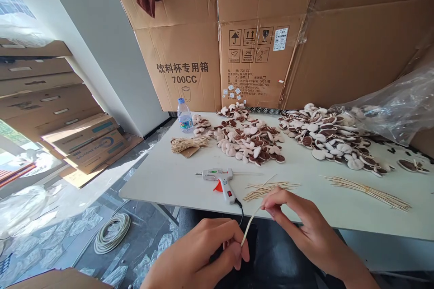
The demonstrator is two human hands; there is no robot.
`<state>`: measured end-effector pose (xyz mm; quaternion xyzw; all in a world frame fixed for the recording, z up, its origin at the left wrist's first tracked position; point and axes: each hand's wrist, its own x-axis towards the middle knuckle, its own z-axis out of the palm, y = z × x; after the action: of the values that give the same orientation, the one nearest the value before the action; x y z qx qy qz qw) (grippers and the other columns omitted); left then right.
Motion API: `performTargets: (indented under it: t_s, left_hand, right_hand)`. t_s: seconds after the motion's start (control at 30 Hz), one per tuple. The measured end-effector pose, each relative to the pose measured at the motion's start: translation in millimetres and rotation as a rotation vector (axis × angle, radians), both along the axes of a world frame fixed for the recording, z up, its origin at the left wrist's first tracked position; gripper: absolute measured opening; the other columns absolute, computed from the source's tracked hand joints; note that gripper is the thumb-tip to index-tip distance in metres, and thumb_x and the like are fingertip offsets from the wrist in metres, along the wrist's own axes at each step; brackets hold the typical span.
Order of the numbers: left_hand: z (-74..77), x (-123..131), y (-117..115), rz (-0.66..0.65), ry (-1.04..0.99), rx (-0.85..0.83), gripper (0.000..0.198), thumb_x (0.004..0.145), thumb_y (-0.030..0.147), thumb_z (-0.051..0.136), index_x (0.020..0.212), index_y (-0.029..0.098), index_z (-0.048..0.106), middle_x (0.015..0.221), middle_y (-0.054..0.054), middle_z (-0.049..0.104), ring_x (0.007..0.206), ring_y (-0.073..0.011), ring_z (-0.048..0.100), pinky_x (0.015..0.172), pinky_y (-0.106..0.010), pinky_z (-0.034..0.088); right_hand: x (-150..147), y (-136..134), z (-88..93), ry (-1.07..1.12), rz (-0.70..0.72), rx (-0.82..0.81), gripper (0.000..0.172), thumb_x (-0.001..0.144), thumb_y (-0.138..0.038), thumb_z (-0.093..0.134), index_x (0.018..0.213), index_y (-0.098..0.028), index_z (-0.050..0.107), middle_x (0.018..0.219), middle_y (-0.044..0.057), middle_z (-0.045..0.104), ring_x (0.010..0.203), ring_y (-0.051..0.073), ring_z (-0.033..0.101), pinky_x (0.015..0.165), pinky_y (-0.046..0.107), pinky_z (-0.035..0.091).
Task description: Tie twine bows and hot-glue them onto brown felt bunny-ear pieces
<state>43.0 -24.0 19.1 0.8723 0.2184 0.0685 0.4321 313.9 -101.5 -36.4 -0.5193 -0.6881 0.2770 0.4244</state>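
Observation:
A thin, pale, cord-like strand (249,223) runs bent between my two hands, in front of the table's near edge. My left hand (206,250) pinches its lower end between thumb and fingers. The fingertips of my right hand (300,219) are closed on the strand higher up. Just beyond them, loose thin pale sticks (286,186) lie on the table. A white hot glue gun (219,176) with an orange trigger rests on its side to the left of these, its nozzle facing left.
On the white table (162,180) are a tied stick bundle (190,144), another bundle (373,193), a water bottle (184,116) and piles of brown-and-white plush pieces (247,137) (339,142). Cardboard (190,45) stands behind. A coiled cable (111,234) lies on the floor.

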Motion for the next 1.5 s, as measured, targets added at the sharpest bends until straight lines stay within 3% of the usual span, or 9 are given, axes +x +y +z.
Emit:
performTargets:
  t_s: [0.2,0.33,0.47,0.67,0.9,1.03,1.23,1.5]
  left_hand:
    - [-0.4,-5,-1,0.119,-0.14,-0.057,0.035,0.118,0.037,0.043,0.101,0.022,0.07,0.094,-0.002,0.075,0.087,-0.0142,0.068,0.09,-0.023,0.049]
    - [-3.0,-7,-1,0.144,-0.158,-0.028,0.025,0.115,0.03,0.051,0.105,0.023,0.072,0.091,-0.001,0.074,0.081,-0.0139,0.067,0.087,-0.024,0.051]
    - [-9.8,-5,-1,0.223,-0.221,0.0,0.02,0.113,0.023,0.057,0.117,0.028,0.076,0.095,0.001,0.078,0.087,-0.0145,0.071,0.089,-0.023,0.052]
    - [-17.5,-4,1,0.277,-0.294,0.029,0.03,0.114,0.024,0.061,0.137,0.038,0.074,0.1,0.003,0.079,0.095,-0.0152,0.074,0.096,-0.025,0.05]
    - [-8.6,-3,0,0.22,-0.132,-0.054,0.022,0.113,0.028,0.06,0.106,0.026,0.08,0.099,0.0,0.079,0.09,-0.0146,0.07,0.09,-0.024,0.05]
    - [-4.8,-1,1,0.127,-0.046,-0.089,0.019,0.112,0.027,0.063,0.103,0.023,0.08,0.097,0.0,0.083,0.092,-0.0154,0.075,0.092,-0.023,0.051]
    - [-11.6,4,1,-0.041,0.008,0.027,0.032,0.113,0.039,0.064,0.094,0.021,0.081,0.087,-0.003,0.084,0.082,-0.0167,0.076,0.084,-0.023,0.056]
    - [-10.9,4,-2,-0.047,-0.053,0.047,0.038,0.115,0.042,0.058,0.088,0.021,0.077,0.091,-0.003,0.084,0.083,-0.0163,0.075,0.084,-0.024,0.055]
  right_hand:
    - [-10,2,-2.9,-0.025,0.139,-0.037,0.016,0.12,-0.029,0.048,0.112,-0.031,0.061,0.106,0.0,0.069,0.098,0.017,0.068,0.088,0.028,0.051]
    - [-16,0,-3.0,-0.065,0.214,-0.06,0.02,0.119,-0.025,0.047,0.113,-0.031,0.066,0.105,0.001,0.069,0.094,0.018,0.069,0.084,0.028,0.053]
    - [-24,-3,1.4,-0.107,0.227,-0.079,0.021,0.116,-0.018,0.052,0.112,-0.032,0.068,0.11,0.001,0.073,0.099,0.018,0.073,0.091,0.027,0.056]
    - [-32,-6,7.9,-0.11,0.265,-0.11,0.027,0.11,-0.009,0.059,0.109,-0.033,0.071,0.112,-0.003,0.077,0.105,0.016,0.076,0.1,0.022,0.055]
    - [-29,-6,7.8,-0.036,0.221,-0.181,0.023,0.118,-0.026,0.051,0.114,-0.036,0.071,0.112,0.0,0.074,0.103,0.018,0.074,0.095,0.025,0.055]
    - [-24,-3,5.1,0.028,0.164,-0.093,0.022,0.12,-0.028,0.047,0.114,-0.034,0.067,0.103,0.0,0.069,0.092,0.017,0.07,0.084,0.025,0.053]
    - [-21,2,3.2,0.063,0.056,0.056,0.018,0.118,-0.024,0.05,0.114,-0.031,0.066,0.103,0.002,0.071,0.096,0.018,0.071,0.086,0.026,0.053]
    - [-24,3,4.3,0.048,0.041,0.087,0.018,0.117,-0.023,0.051,0.116,-0.03,0.068,0.104,0.002,0.073,0.094,0.018,0.072,0.087,0.026,0.055]
